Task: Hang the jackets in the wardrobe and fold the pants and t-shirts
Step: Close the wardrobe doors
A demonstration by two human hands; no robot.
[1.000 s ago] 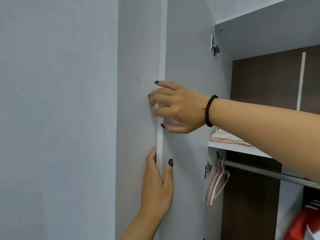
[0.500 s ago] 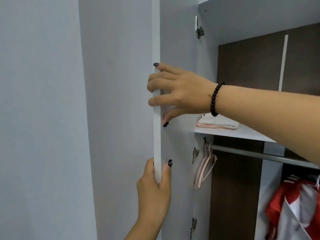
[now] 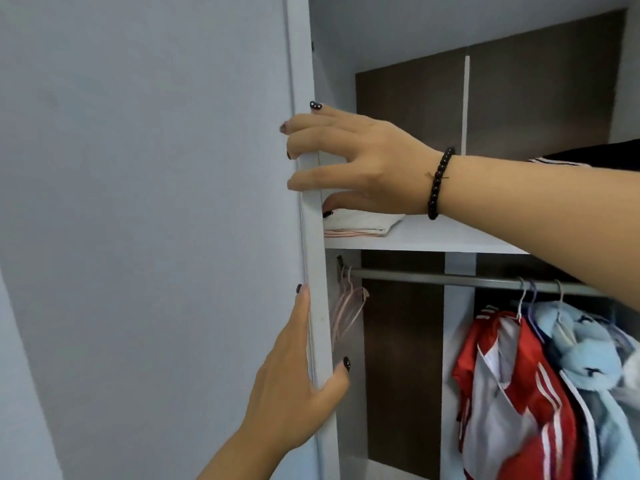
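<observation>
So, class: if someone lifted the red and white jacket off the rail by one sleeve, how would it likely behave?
The red and white jacket would probably flop, since it hangs in soft folds. Its sheen suggests thin, light, perhaps slippery fabric. Its hanger hooks the rail, so it might swing or snag.

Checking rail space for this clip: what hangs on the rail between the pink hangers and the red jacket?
Nothing: the head view shows bare rail between the pink hangers and the red jacket.

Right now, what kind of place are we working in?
Most likely a bedroom or dressing area, at an open wardrobe. The signs: a metal hanging rail carrying jackets on hangers, folded cloth on the shelf above, and both hands gripping the edge of the door.
</observation>
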